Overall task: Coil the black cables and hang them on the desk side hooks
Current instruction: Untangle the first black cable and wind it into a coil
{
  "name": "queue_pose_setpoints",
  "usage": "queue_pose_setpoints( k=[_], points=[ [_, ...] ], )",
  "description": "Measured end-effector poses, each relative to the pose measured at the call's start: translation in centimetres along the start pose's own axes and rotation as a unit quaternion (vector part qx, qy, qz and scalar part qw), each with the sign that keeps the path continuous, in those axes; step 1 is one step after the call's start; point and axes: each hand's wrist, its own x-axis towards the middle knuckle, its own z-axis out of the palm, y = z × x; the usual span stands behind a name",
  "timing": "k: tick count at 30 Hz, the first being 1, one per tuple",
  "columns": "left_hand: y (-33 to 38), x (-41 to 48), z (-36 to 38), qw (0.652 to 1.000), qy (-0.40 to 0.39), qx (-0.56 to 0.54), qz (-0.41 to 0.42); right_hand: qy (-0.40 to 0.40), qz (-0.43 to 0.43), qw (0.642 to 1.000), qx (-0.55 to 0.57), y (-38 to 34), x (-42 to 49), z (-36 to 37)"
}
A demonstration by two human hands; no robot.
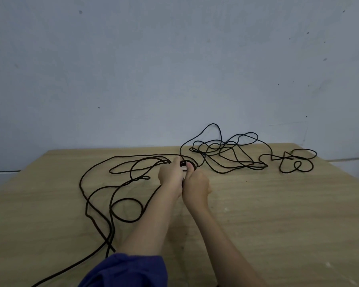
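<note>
A thick black cable (95,193) sprawls in loose loops over the left half of the wooden desk (278,204) and runs off the near left edge. A thinner black cable (232,156) lies tangled at the back right, its end curled near the far right corner. My left hand (170,177) and my right hand (196,183) meet at the desk's middle back, side by side. Both grip a small dark bundle of the thick cable between them. The fingers hide how the bundle is wound. No hooks are in view.
A plain grey-blue wall (174,69) rises right behind the desk's far edge. A blue sleeve (124,270) covers my left upper arm at the bottom of the view. Bare wood lies to the right of my arms.
</note>
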Motion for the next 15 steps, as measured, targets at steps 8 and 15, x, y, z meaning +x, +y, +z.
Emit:
queue_pose_setpoints(
  k=[8, 15],
  points=[
    [0.8, 1.9, -3.6, 0.938, -0.170, 0.280, 0.113, -0.075, -0.202, 0.973, -0.079, 0.5, 1.8, -3.5],
    [3.3, 1.6, -4.6, 0.844, -0.315, 0.413, 0.133, -0.197, -0.358, 0.875, -0.258, 0.1, 4.6, -3.8]
  ],
)
